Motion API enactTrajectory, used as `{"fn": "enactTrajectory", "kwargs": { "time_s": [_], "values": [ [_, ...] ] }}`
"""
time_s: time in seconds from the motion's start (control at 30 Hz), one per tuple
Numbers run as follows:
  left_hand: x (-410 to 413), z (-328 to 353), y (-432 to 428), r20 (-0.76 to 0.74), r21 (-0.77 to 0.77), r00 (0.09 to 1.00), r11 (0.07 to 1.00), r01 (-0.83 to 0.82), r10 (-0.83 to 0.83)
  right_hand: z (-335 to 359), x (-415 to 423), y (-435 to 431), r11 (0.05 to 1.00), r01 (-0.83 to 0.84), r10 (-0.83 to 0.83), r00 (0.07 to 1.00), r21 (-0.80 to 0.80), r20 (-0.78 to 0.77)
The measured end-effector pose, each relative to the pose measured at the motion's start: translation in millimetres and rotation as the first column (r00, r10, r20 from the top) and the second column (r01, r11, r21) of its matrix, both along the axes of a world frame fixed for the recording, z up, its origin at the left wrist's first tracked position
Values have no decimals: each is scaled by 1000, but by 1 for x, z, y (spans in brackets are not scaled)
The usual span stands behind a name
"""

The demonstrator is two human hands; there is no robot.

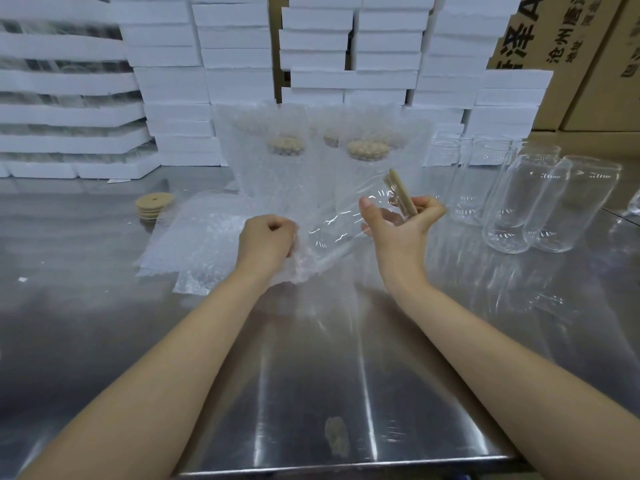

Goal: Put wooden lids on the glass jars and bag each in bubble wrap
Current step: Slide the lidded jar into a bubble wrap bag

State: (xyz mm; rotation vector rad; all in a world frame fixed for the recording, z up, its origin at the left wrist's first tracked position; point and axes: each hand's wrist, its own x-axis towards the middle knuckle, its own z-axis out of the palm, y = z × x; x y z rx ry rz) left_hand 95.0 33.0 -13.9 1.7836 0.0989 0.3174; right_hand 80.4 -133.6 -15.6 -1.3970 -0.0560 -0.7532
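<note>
Right hand curled round lidded jar; jar tilted above table, wooden lid at upper end, base meeting bubble bag. Left hand clenched on bag edge. Bare jars at right.

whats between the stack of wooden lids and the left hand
Head view: a pile of flat bubble wrap bags on the steel table fills that stretch, reaching from beside the stack of wooden lids to the left hand.
</note>
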Motion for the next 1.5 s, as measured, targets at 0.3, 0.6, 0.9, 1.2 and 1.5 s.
{"fn": "enactTrajectory", "kwargs": {
  "time_s": [0.3, 0.6, 0.9, 1.2, 1.5],
  "values": [
    [-24, 14, -11, 464, 650, 796, 760, -8, -388, 8, -1, -3, 972, 100, -87, 994, 214, -70],
    [-22, 12, -10, 562, 826, 643, 396, -401, -520, -3, -13, 22, 935, -26, 130, 953, 355, -273],
    [-28, 19, -21, 469, 873, 719, 394, -289, -513, 8, -3, 5, 866, 7, 136, 959, 500, -250],
    [-29, 17, -10, 550, 823, 735, 404, -399, -396, 4, -9, 4, 865, -141, 269, 940, 482, -209],
    [-33, 11, -21, 483, 876, 764, 246, -415, -428, -3, -20, 23, 912, -175, 303, 898, 372, -320]
  ]
}}
